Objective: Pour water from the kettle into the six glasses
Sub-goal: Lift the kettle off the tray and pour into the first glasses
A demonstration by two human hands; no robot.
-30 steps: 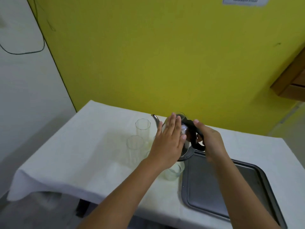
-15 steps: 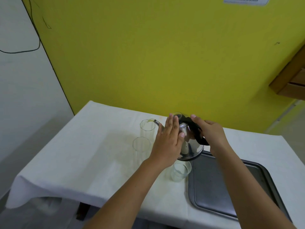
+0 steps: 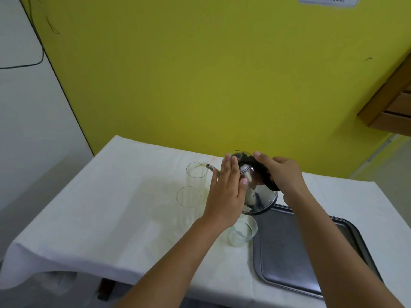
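A white cloth covers the tabletop (image 3: pixel 111 207) against a yellow wall (image 3: pixel 200 74); a metal tray (image 3: pixel 289 252) lies at its right. The right hand (image 3: pixel 282 172) has its fingers wrapped round the black handle of the tilted steel kettle (image 3: pixel 258 194). The left hand (image 3: pixel 226 194), fingers flat and together, rests against the kettle's side. The spout reaches over the far glass (image 3: pixel 196 172), pouring. Another glass (image 3: pixel 189 196) stands just beside it, a third (image 3: pixel 243 232) below the kettle

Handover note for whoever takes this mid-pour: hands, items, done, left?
Right hand: gripping the black handle of the kettle, which is tilted, spout at the far glass.
Left hand: open, flat against the kettle's side.
Second glass and near glass on the white cloth; others hidden. Tray to the right.
Done: pour into far glass under way.
Left: remaining glasses; fill levels unclear.
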